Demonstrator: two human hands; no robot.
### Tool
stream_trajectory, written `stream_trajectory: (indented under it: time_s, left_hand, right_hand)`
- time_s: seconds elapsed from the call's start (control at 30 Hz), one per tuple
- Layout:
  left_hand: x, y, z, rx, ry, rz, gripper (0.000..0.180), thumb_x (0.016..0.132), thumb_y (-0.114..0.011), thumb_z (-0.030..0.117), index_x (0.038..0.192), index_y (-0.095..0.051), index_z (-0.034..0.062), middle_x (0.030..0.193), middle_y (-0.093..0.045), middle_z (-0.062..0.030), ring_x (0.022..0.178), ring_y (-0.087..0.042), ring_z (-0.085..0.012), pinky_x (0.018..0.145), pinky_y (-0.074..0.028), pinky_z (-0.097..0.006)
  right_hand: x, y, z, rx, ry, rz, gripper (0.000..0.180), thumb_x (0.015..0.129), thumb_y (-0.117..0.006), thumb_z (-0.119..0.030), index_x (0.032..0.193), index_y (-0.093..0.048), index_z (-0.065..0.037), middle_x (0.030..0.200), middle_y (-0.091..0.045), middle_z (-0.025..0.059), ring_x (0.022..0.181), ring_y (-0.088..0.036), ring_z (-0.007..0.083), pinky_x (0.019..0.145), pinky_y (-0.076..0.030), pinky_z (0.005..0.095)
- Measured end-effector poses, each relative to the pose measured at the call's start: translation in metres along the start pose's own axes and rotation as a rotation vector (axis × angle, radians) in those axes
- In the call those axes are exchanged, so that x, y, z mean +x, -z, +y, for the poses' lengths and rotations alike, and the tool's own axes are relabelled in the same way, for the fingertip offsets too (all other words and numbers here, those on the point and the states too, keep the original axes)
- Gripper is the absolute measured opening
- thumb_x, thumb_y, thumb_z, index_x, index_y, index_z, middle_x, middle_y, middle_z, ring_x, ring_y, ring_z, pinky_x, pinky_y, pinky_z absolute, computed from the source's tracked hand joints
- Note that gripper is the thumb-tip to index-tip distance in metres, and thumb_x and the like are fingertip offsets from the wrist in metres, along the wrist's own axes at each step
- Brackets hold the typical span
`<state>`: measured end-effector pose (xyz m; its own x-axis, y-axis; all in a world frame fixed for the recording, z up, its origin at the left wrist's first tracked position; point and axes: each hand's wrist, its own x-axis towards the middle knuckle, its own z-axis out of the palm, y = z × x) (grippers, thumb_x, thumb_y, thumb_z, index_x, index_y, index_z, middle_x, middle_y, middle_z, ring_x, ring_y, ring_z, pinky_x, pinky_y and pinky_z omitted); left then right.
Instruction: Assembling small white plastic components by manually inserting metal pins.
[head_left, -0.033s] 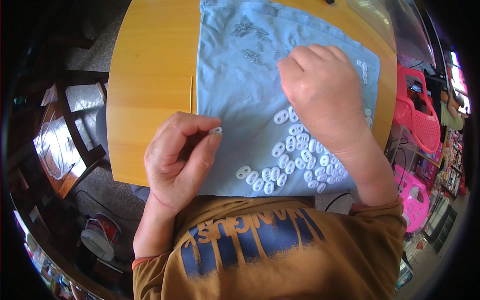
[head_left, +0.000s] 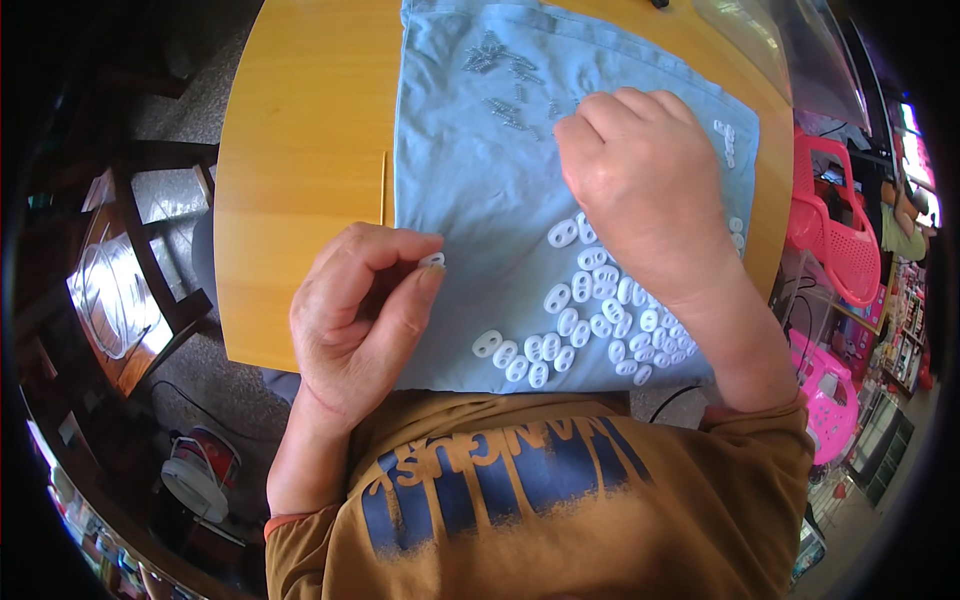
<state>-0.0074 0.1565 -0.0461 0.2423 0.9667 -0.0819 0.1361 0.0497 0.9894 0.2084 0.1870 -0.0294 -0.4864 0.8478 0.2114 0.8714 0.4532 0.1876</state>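
Note:
Between the thumb and forefinger of my left hand [head_left: 350, 310] is a small white oval piece [head_left: 434, 260] with a hole showing. That hand is over the left edge of a light blue cloth [head_left: 480, 210]. My right hand [head_left: 645, 190] is closed, its back turned up, over the cloth's right half; its fingertips are hidden, so what it holds cannot be made out. Just left of it lie thin grey metal pieces, like small screws or pins [head_left: 508, 113], with a denser heap [head_left: 487, 55] farther back. Several white two-hole ovals [head_left: 582, 287] spread below my right hand, partly covered by its wrist.
A thin yellow stick [head_left: 383, 188] lies on the wooden table [head_left: 300, 200] beside the cloth. At the cloth's far right is a row of small white pieces [head_left: 729, 145]. Pink plastic chairs [head_left: 850, 250] stand beyond the table's right side.

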Motion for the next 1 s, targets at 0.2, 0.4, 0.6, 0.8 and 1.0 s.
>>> stream_trajectory:
  time_s: [0.2,0.4,0.6,0.8,1.0]
  left_hand:
    - [-0.001,0.0,0.002,-0.032,0.009,-0.01,0.012,0.073,-0.06,-0.006,0.084,-0.06,-0.0011,0.069,-0.052,-0.0024,0.058,-0.047,-0.0074,0.052,-0.037,-0.019]
    - [-0.001,0.001,0.001,-0.026,-0.003,-0.02,0.012,0.073,-0.06,-0.006,0.084,-0.06,-0.0009,0.069,-0.051,-0.0022,0.058,-0.047,-0.0071,0.052,-0.037,-0.019]
    - [-0.002,0.001,0.001,-0.044,0.014,-0.023,0.012,0.074,-0.059,-0.006,0.085,-0.06,-0.0008,0.069,-0.051,-0.0019,0.058,-0.047,-0.0068,0.052,-0.037,-0.019]
    - [-0.004,0.002,0.002,-0.16,0.066,0.018,0.014,0.074,-0.059,-0.007,0.087,-0.06,-0.0011,0.068,-0.05,-0.0023,0.06,-0.047,-0.0079,0.054,-0.037,-0.019]
    - [0.0,-0.001,0.019,0.123,-0.388,-0.177,0.028,0.064,-0.057,-0.013,0.088,-0.064,-0.0011,0.07,-0.057,-0.0069,0.062,-0.054,-0.0151,0.053,-0.042,-0.025]
  right_hand:
    - [0.002,-0.002,0.008,0.086,0.005,0.028,0.008,0.055,-0.058,-0.006,0.058,-0.051,-0.008,0.059,-0.049,0.0036,0.063,-0.053,0.0188,0.059,-0.043,0.0301]
    - [0.005,0.0,0.007,0.111,-0.029,0.003,0.012,0.057,-0.062,-0.006,0.058,-0.05,-0.008,0.06,-0.049,0.0044,0.063,-0.054,0.0204,0.059,-0.044,0.0314]
    - [0.003,0.001,0.012,0.263,-0.111,0.085,0.013,0.059,-0.061,-0.003,0.059,-0.049,-0.006,0.06,-0.049,0.0069,0.06,-0.052,0.0228,0.053,-0.043,0.0336]
    - [0.001,0.029,0.0,0.841,-0.318,0.008,0.01,0.067,-0.058,0.006,0.072,-0.056,-0.002,0.066,-0.054,0.0034,0.061,-0.052,0.0116,0.057,-0.041,0.0231]
    - [-0.018,0.055,-0.029,1.657,-0.657,-0.442,0.006,0.07,-0.059,0.004,0.072,-0.056,-0.001,0.071,-0.056,0.0018,0.066,-0.051,0.0068,0.061,-0.042,0.0213]
